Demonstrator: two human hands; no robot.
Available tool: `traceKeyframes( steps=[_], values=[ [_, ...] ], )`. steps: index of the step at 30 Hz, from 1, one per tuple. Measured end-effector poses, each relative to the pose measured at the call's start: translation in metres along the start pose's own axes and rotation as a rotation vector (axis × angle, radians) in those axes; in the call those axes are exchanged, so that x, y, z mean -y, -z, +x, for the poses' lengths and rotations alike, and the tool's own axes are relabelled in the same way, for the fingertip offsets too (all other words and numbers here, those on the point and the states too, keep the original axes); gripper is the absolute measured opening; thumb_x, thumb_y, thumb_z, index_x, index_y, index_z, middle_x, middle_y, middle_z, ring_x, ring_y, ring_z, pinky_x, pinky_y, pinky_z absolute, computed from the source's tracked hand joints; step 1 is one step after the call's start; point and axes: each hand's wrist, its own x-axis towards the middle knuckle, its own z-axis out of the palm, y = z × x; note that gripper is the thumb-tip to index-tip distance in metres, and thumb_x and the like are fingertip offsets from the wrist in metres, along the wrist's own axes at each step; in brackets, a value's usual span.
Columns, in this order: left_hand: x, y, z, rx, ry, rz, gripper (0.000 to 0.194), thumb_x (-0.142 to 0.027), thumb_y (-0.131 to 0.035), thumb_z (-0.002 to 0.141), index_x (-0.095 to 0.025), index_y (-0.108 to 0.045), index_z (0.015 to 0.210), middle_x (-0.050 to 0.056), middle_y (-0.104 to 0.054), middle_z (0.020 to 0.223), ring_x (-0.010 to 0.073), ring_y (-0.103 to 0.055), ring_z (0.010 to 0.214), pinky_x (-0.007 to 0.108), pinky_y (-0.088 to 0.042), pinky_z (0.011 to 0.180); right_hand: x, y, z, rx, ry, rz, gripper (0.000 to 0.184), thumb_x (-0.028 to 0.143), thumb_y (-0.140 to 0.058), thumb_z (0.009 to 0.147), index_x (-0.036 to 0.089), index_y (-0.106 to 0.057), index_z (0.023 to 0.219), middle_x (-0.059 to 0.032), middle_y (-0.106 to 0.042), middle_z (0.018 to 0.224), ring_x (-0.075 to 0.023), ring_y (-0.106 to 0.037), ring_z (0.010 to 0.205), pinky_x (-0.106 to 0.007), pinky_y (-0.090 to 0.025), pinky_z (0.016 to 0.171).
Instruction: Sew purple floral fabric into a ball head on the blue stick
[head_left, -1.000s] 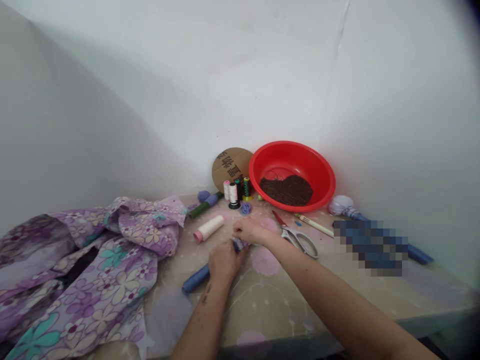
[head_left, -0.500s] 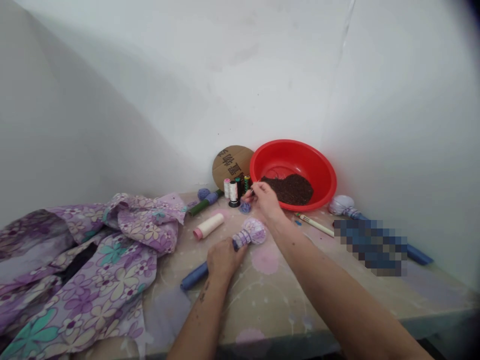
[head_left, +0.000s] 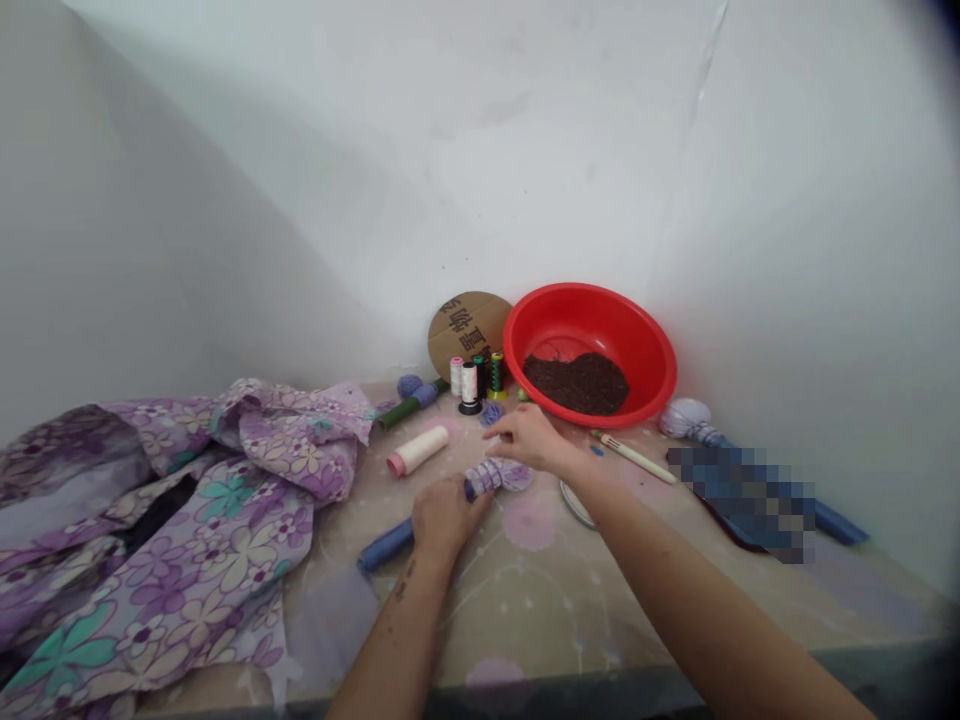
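Note:
My left hand (head_left: 444,510) is closed around a blue stick (head_left: 386,545) that lies slantwise over the table. At its far end is a rounded head in floral cloth (head_left: 517,474), with dark cord wound around its neck (head_left: 484,478). Just above that head is my right hand (head_left: 529,438), its fingers curled toward the thumb in a pinch. What they hold, if anything, is too small to make out. Behind the head sits a small purple ball (head_left: 491,413), close to several thread spools (head_left: 469,385).
Floral cloth (head_left: 247,500) is heaped on the left. A cream roll (head_left: 418,450) and a green stick (head_left: 401,412) lie beyond it. The red basin (head_left: 660,385) holds dark brown material, beside a cardboard disc (head_left: 461,325). A similar white-headed stick (head_left: 686,418) and a pen (head_left: 637,457) lie right.
My right hand has come down from beside the basin to just over the cloth head. A round-rimmed object beside my right forearm now shows. My left hand keeps its hold.

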Motion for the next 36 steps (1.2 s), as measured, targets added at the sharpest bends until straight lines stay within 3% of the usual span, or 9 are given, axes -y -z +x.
traceKeyframes(
  steps=[5, 9, 12, 16, 20, 23, 25, 28, 36],
  values=[
    [0.001, 0.003, 0.000, -0.010, -0.020, 0.008, 0.054, -0.060, -0.029, 0.075, -0.017, -0.060, 0.089, 0.010, -0.063, 0.085, 0.0231, -0.058, 0.080, 0.030, -0.038, 0.067, 0.016, -0.020, -0.006, 0.155, 0.088, -0.209, 0.020, 0.035, -0.062, 0.065, 0.020, -0.068, 0.077, -0.0055, -0.067, 0.075, -0.0176, -0.055, 0.078, -0.034, -0.023, 0.085],
    [0.001, 0.005, -0.001, -0.013, -0.029, 0.007, 0.055, -0.060, -0.028, 0.075, -0.018, -0.060, 0.089, 0.010, -0.063, 0.085, 0.0230, -0.058, 0.079, 0.030, -0.038, 0.066, 0.015, -0.023, -0.004, 0.117, 0.038, -0.167, 0.015, 0.026, -0.056, 0.070, 0.017, -0.066, 0.064, -0.0032, -0.066, 0.066, -0.0130, -0.054, 0.068, -0.030, -0.025, 0.082],
    [0.002, 0.006, -0.001, 0.012, -0.011, -0.006, 0.053, -0.060, -0.031, 0.074, -0.018, -0.060, 0.091, 0.011, -0.063, 0.087, 0.0230, -0.057, 0.082, 0.030, -0.038, 0.068, 0.005, -0.017, 0.000, -0.092, -0.055, 0.018, 0.020, 0.030, -0.053, 0.073, 0.016, -0.065, 0.063, -0.0004, -0.063, 0.061, -0.0108, -0.052, 0.061, -0.024, -0.031, 0.070],
    [0.002, 0.006, 0.000, 0.013, -0.008, -0.016, 0.052, -0.060, -0.033, 0.073, -0.018, -0.060, 0.090, 0.010, -0.063, 0.087, 0.0237, -0.057, 0.082, 0.031, -0.038, 0.068, -0.004, 0.009, 0.003, -0.519, -0.165, 0.171, 0.026, 0.034, -0.048, 0.074, 0.016, -0.061, 0.063, -0.0003, -0.059, 0.059, -0.0115, -0.050, 0.058, -0.022, -0.033, 0.059],
    [0.002, 0.006, 0.000, 0.002, -0.005, -0.016, 0.051, -0.059, -0.034, 0.073, -0.019, -0.059, 0.091, 0.009, -0.063, 0.088, 0.0238, -0.057, 0.082, 0.031, -0.038, 0.068, -0.008, 0.039, 0.000, -0.822, -0.240, 0.133, 0.029, 0.040, -0.043, 0.076, 0.017, -0.058, 0.064, -0.0003, -0.056, 0.059, -0.0130, -0.048, 0.059, -0.025, -0.034, 0.062],
    [0.001, 0.007, -0.001, 0.010, 0.007, -0.017, 0.050, -0.058, -0.035, 0.073, -0.018, -0.059, 0.091, 0.009, -0.062, 0.089, 0.0233, -0.057, 0.083, 0.030, -0.038, 0.068, -0.017, 0.051, -0.003, -0.935, -0.353, 0.003, 0.031, 0.040, -0.040, 0.078, 0.017, -0.058, 0.068, -0.0014, -0.057, 0.061, -0.0140, -0.048, 0.059, -0.029, -0.033, 0.068],
    [0.002, 0.007, -0.001, 0.007, 0.006, -0.015, 0.050, -0.058, -0.035, 0.073, -0.018, -0.060, 0.090, 0.009, -0.063, 0.089, 0.0232, -0.057, 0.083, 0.030, -0.038, 0.069, -0.022, 0.052, -0.006, -0.890, -0.423, -0.151, 0.031, 0.037, -0.039, 0.079, 0.017, -0.060, 0.069, -0.0032, -0.060, 0.064, -0.0157, -0.049, 0.063, -0.033, -0.030, 0.074],
    [0.004, 0.004, 0.000, -0.018, -0.019, -0.011, 0.051, -0.059, -0.033, 0.073, -0.019, -0.060, 0.090, 0.009, -0.063, 0.087, 0.0234, -0.057, 0.081, 0.031, -0.038, 0.068, -0.023, 0.043, -0.009, -0.639, -0.423, -0.352, 0.027, 0.029, -0.040, 0.079, 0.018, -0.063, 0.077, -0.0067, -0.064, 0.073, -0.0189, -0.050, 0.073, -0.037, -0.023, 0.079],
    [0.007, -0.002, 0.001, -0.055, -0.044, 0.006, 0.055, -0.061, -0.029, 0.073, -0.019, -0.060, 0.088, 0.009, -0.063, 0.083, 0.0233, -0.058, 0.077, 0.030, -0.038, 0.064, 0.020, 0.000, -0.013, 0.047, 0.071, -0.278, 0.023, 0.030, -0.052, 0.073, 0.023, -0.065, 0.091, -0.0058, -0.066, 0.086, -0.0195, -0.049, 0.087, -0.033, -0.019, 0.082]
  ],
)
